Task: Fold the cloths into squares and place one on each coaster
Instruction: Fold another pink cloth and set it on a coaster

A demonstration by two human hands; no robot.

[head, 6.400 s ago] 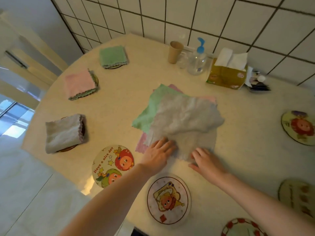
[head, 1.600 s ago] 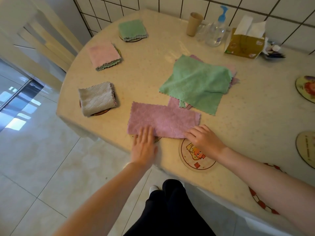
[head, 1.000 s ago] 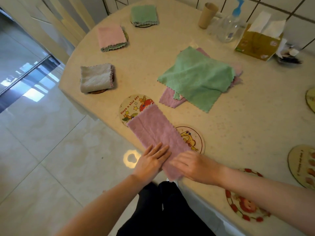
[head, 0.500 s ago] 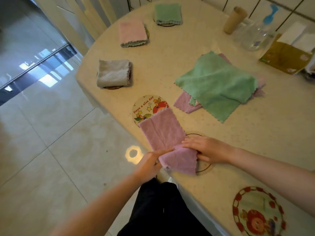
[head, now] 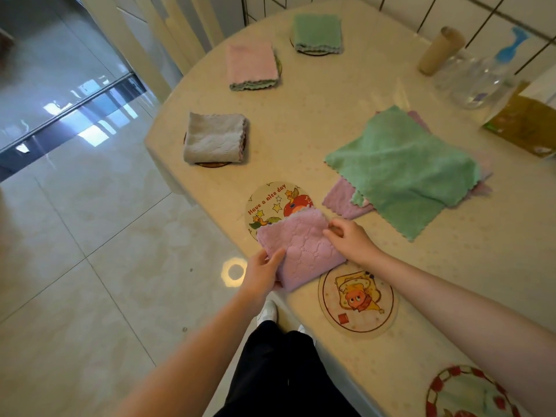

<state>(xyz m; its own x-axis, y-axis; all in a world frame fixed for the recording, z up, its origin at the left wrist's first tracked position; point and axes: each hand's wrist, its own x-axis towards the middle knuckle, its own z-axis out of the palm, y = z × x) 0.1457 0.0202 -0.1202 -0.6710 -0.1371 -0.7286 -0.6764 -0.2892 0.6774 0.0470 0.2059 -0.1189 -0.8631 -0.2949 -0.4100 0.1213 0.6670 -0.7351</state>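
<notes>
At the worktop's [head: 316, 121] near edge, both hands grip the folded mauve quilted cloth [head: 301, 251], left hand [head: 263, 270] pinching its near corner, right hand [head: 350, 240] its far side. It overlaps the apple-print round coaster [head: 270, 203]. Three coasters already carry folded cloths; a loose pile [head: 400, 167] remains.

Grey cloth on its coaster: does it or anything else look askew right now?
The grey cloth sits off-centre; its coaster peeks out only at the near edge. The purple cloth, held by both hands, overhangs the table edge, only partly on the apple coaster.
</notes>
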